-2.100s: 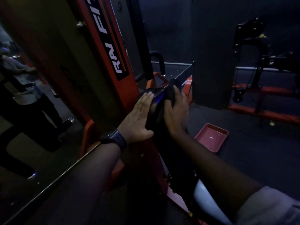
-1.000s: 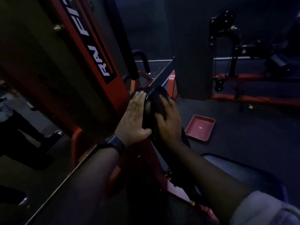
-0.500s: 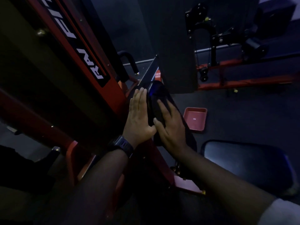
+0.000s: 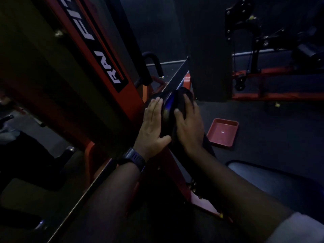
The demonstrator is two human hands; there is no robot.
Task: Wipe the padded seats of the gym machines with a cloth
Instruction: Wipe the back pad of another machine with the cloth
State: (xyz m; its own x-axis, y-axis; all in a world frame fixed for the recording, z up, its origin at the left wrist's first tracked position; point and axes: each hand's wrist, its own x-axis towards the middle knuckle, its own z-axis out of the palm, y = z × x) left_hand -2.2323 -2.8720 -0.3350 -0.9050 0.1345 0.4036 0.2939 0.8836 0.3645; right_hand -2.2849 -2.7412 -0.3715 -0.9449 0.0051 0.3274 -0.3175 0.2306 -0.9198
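Dimly, in the head view, a rounded black pad (image 4: 167,106) is seen at the edge of the red frame (image 4: 122,95), glossy with a blue sheen. The left grip (image 4: 152,125) is laid flat, released, against its side. The right grip (image 4: 188,127) is spread unclenched over it; a cloth beneath cannot be told. This pad is judged mid-wipe, the wide seat (image 4: 273,183) not yet done.
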